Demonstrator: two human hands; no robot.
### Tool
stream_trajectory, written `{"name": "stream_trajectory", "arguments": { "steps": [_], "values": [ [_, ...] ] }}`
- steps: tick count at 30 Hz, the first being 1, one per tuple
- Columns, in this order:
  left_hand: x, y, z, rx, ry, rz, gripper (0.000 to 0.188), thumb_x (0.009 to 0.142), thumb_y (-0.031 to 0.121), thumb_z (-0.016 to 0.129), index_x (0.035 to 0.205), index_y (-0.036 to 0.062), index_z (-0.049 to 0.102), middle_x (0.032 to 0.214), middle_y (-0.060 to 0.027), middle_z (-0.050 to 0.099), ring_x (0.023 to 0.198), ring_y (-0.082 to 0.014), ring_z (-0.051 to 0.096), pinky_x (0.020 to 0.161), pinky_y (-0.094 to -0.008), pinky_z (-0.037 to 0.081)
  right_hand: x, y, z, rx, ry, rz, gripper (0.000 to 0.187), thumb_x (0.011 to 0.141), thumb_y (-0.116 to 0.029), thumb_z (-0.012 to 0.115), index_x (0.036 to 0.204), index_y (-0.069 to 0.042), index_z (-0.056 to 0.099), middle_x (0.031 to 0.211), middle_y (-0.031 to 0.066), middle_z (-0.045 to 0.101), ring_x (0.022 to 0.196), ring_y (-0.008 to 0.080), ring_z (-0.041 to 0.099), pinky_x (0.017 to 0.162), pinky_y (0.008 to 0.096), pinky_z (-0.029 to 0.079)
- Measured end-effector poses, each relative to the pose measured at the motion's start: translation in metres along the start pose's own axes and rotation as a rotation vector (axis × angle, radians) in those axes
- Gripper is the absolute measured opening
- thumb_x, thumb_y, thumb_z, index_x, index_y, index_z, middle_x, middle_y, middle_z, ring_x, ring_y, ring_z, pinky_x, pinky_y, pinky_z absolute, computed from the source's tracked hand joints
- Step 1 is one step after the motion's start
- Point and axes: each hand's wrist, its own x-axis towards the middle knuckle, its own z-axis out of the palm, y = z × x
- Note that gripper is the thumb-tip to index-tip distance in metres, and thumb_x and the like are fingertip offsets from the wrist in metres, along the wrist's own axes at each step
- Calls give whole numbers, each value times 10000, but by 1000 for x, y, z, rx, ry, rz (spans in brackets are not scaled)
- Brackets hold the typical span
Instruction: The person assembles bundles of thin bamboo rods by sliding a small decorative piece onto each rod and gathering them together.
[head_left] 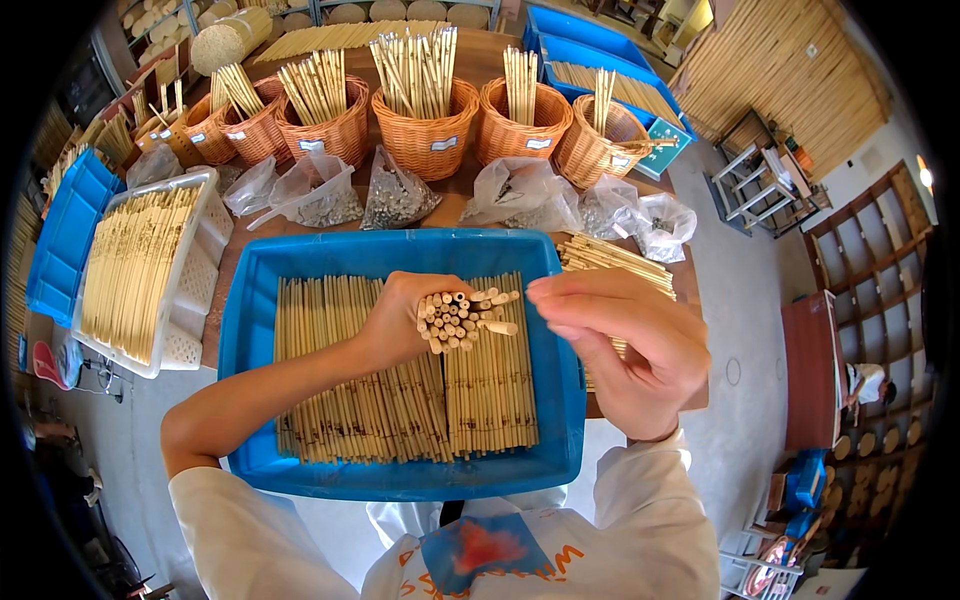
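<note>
As I check the head view, I find the left hand (400, 312) wrapped around a bundle of bamboo sticks (448, 322), cut ends facing the camera, several protruding toward the right. This bundle is above a blue tray (400, 480), in which two rows of sticks (340, 420) lie side by side. The right hand (640, 345) is just beside the bundle, fingers extended and held together; whether the thumb closes against them I cannot tell. Beyond the tray I record plastic bags (398, 195) of small pieces and wicker baskets (410, 125) holding upright sticks. A white crate (200, 272) of sticks stands at left.
</note>
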Motion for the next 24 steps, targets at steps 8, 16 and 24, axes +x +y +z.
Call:
{"name": "stream_trajectory", "arguments": {
  "steps": [8,16,24],
  "values": [
    [-3,0,-2,11,27,30,342,694,38,873,1004,8,732,872,-109,752,770,-230,738,696,-299,561,-21,24,27,478,19,161,237,776,80,804,985,-18,749,1067,117,756,970,278,708,833,345,567],
    [-3,1,-1,7,44,12,324,696,34,868,987,5,729,842,-111,744,739,-224,725,671,-306,551,-15,31,31,107,57,-53,291,701,-14,876,960,-93,772,1061,45,757,909,232,586,793,343,488],
    [-3,1,0,9,50,19,283,714,26,851,964,-1,721,815,-115,733,726,-228,723,663,-307,546,-19,27,31,63,70,12,274,713,-26,870,954,-92,760,1041,42,760,890,233,590,789,335,477]
  ]
}}
